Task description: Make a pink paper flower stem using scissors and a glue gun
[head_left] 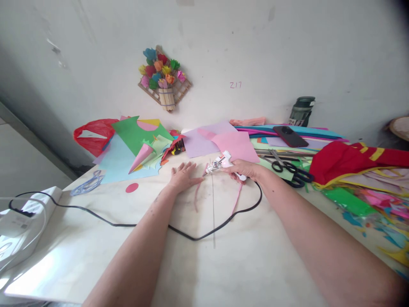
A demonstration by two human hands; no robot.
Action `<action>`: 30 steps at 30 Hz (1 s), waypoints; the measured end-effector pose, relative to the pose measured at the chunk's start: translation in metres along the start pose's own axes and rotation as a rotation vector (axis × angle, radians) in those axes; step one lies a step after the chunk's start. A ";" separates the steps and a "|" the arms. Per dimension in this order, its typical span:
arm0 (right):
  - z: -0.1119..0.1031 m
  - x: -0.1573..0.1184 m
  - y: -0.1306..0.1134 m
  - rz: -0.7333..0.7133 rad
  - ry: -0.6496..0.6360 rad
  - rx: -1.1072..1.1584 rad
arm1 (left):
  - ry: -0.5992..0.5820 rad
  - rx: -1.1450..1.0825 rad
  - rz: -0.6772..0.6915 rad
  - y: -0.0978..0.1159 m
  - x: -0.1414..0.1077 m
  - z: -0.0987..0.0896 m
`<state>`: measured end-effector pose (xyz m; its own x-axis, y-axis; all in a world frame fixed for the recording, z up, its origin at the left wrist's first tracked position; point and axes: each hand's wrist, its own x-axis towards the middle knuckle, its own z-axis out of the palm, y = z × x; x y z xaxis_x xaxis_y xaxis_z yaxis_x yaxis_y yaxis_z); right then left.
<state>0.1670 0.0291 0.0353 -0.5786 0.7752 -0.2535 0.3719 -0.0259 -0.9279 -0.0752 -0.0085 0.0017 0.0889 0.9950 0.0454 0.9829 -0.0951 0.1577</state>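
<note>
"Anything in the right hand (244, 169)?"

"Clamped round a white glue gun (226, 163), with fingers closed on the grip and nose pointing left."

"Placed where?"

"Mid-table, across the upper part of a thin grey wire (214, 213), with pink strips (196, 199) to either side."

"And for the left hand (182, 178)?"

"Resting palm down on the table (223, 277), with fingers stretched out and thumb pointing toward the nose. Right by the nearer pink strip, but impossible to make out whether pressing on it."

"Any cord (115, 224)?"

"Black, looping from the right hand beneath the left forearm toward a power strip (47, 217)."
</note>
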 end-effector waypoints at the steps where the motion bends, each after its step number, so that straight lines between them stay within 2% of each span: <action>1: 0.000 0.000 0.000 -0.003 -0.002 0.002 | 0.001 0.002 0.001 0.000 0.000 0.000; 5: -0.001 0.003 0.003 0.000 0.017 0.010 | 0.003 0.009 0.003 0.000 0.001 0.000; 11: -0.005 0.012 0.013 0.005 0.151 0.079 | -0.016 -0.001 -0.003 0.000 0.000 -0.001; 19: -0.006 0.014 0.013 -0.101 0.317 0.342 | 0.000 -0.029 -0.009 0.002 -0.002 -0.003; 23: -0.003 0.015 0.009 -0.145 0.334 0.444 | 0.069 -0.093 -0.033 0.003 -0.002 -0.007; 28: 0.003 0.016 0.006 -0.138 0.372 0.499 | 0.267 -0.133 -0.048 0.008 -0.007 -0.016; 30: 0.005 0.015 0.006 -0.116 0.377 0.502 | 0.247 -0.097 -0.002 0.015 -0.012 -0.020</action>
<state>0.1568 0.0376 0.0250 -0.2651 0.9574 -0.1145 -0.1166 -0.1498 -0.9818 -0.0644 -0.0222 0.0238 0.0334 0.9586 0.2827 0.9619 -0.1076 0.2513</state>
